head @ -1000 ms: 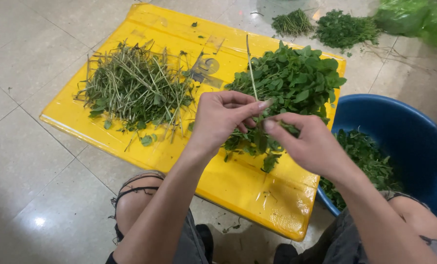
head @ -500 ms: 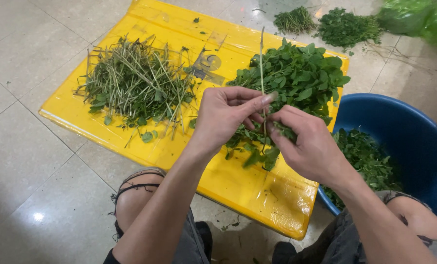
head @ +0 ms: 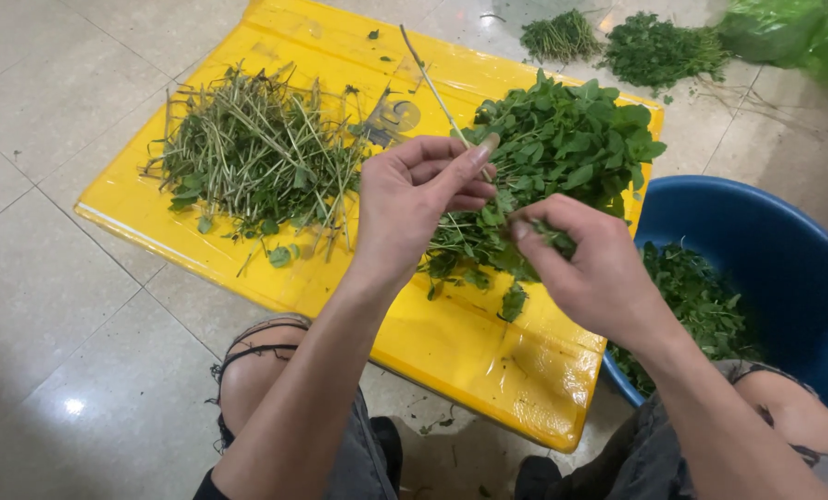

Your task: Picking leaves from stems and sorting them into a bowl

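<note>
Yellow sheet (head: 451, 352): left hand (head: 414, 199) pinches stem (head: 437, 88); right hand (head: 599, 268) seemingly grips leaves (head: 553, 236).

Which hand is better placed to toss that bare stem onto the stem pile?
Probably the left hand: it already pinches the bare stem and is nearer the stem pile. The right hand holds plucked leaves, closer to the blue tub.

Left hand (head: 414, 208) is raised palm-inward, thumb and forefinger pinched together, remaining fingers curled. Right hand (head: 590, 264) sits just beside it, lower, fingers bunched closed. Both forearms extend forward from the body.
</note>
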